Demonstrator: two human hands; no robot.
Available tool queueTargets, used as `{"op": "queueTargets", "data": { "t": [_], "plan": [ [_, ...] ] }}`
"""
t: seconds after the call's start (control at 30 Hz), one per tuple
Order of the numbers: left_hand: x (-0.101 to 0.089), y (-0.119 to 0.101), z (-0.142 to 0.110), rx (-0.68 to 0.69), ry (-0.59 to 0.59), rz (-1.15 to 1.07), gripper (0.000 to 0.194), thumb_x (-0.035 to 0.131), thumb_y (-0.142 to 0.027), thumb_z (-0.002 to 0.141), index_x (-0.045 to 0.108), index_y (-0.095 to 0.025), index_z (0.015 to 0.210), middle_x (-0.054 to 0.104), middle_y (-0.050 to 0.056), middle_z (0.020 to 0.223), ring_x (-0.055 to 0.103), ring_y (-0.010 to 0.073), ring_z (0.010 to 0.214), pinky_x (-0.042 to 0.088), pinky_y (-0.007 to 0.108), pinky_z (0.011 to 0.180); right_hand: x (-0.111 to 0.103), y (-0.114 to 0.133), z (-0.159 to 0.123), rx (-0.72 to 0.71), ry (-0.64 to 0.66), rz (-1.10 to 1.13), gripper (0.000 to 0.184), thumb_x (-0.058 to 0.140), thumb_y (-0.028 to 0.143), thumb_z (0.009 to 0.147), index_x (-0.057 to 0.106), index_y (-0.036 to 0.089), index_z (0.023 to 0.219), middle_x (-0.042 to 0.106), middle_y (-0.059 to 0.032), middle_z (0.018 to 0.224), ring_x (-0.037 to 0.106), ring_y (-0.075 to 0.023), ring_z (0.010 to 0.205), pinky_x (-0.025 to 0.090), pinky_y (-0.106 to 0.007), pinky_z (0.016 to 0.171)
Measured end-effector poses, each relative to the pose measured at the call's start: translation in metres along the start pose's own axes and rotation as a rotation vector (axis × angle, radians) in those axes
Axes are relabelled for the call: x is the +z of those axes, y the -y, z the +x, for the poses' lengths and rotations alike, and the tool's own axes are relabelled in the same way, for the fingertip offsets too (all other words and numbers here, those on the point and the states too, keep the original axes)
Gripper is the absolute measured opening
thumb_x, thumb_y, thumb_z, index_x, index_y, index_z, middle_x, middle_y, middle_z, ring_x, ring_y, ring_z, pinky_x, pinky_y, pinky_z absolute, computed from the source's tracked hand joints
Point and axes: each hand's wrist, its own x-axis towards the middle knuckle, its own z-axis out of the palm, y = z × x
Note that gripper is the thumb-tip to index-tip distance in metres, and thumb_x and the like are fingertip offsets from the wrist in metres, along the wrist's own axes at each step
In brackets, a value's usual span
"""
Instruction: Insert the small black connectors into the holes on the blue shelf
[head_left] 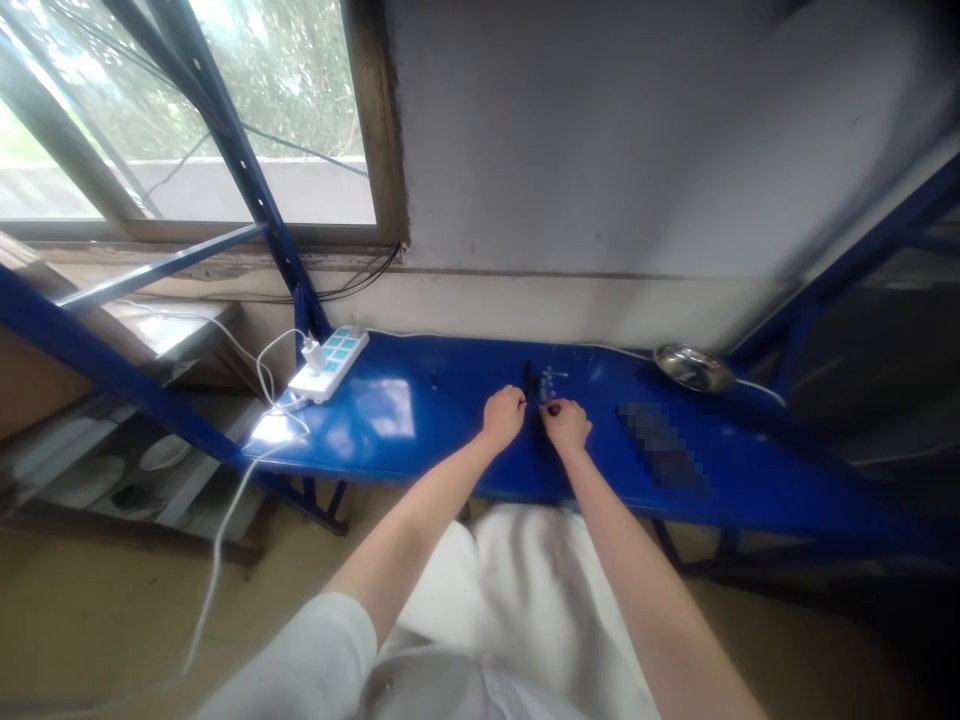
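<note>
Over the blue tabletop (465, 470), my left hand (504, 417) is closed, its thumb and fingertips pinched together near a small dark bit that I cannot make out clearly. My right hand (568, 428) sits a short way to its right, also closed, with something small and dark at the fingertips. Just beyond both hands lie several small clear pieces (547, 385). Close to their left is a little cluster of black pieces (531, 379), too small to identify. One more tiny dark piece (434, 381) stands alone farther left.
A white power strip (330, 368) with a plugged-in white cable lies at the table's left end. A shiny metal bowl (694, 369) rests at the back right. Nearer, a pixelated dark object (664, 447) lies right of my hands. Blue metal posts (247, 170) rise at the left.
</note>
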Motion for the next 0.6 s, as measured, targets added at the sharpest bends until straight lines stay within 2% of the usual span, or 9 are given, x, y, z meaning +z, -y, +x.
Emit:
{"op": "queueTargets", "data": {
  "t": [0.17, 0.37, 0.5, 0.6],
  "plan": [
    [-0.006, 0.006, 0.000, -0.080, -0.074, -0.171, 0.010, 0.050, -0.018, 0.080, 0.060, -0.017, 0.080, 0.060, 0.004, 0.086, 0.054, 0.0140, 0.076, 0.044, 0.027, 0.070, 0.000, 0.001, 0.000, 0.018, -0.010, 0.008, 0.021, 0.051, 0.032, 0.075, 0.063, 0.017, 0.081, 0.061, -0.0093, 0.090, 0.053, -0.0242, 0.087, 0.036, -0.036, 0.072],
    [-0.030, 0.002, -0.006, -0.148, -0.163, -0.404, 0.008, 0.056, -0.022, 0.076, 0.061, -0.016, 0.077, 0.062, 0.003, 0.084, 0.053, 0.0101, 0.067, 0.044, 0.024, 0.067, -0.001, 0.006, -0.003, 0.001, 0.020, -0.011, 0.018, 0.051, 0.029, 0.076, 0.064, 0.018, 0.078, 0.063, -0.0076, 0.087, 0.055, -0.0214, 0.083, 0.035, -0.033, 0.071],
    [-0.048, 0.003, -0.014, -0.176, -0.225, -0.500, 0.007, 0.058, -0.022, 0.074, 0.061, -0.016, 0.074, 0.062, 0.002, 0.080, 0.053, 0.0099, 0.066, 0.044, 0.024, 0.067, -0.003, 0.018, -0.012, -0.143, 0.092, -0.096, 0.017, 0.050, 0.027, 0.078, 0.064, 0.018, 0.076, 0.064, -0.0055, 0.085, 0.055, -0.0206, 0.083, 0.034, -0.033, 0.072],
    [-0.061, 0.007, -0.019, -0.184, -0.230, -0.492, 0.005, 0.059, -0.020, 0.072, 0.062, -0.016, 0.073, 0.062, 0.002, 0.077, 0.052, 0.0101, 0.066, 0.043, 0.024, 0.066, -0.005, 0.031, -0.021, -0.273, 0.093, -0.155, 0.017, 0.049, 0.026, 0.079, 0.064, 0.017, 0.076, 0.064, -0.0056, 0.083, 0.054, -0.0202, 0.082, 0.033, -0.033, 0.072]
  ]
}}
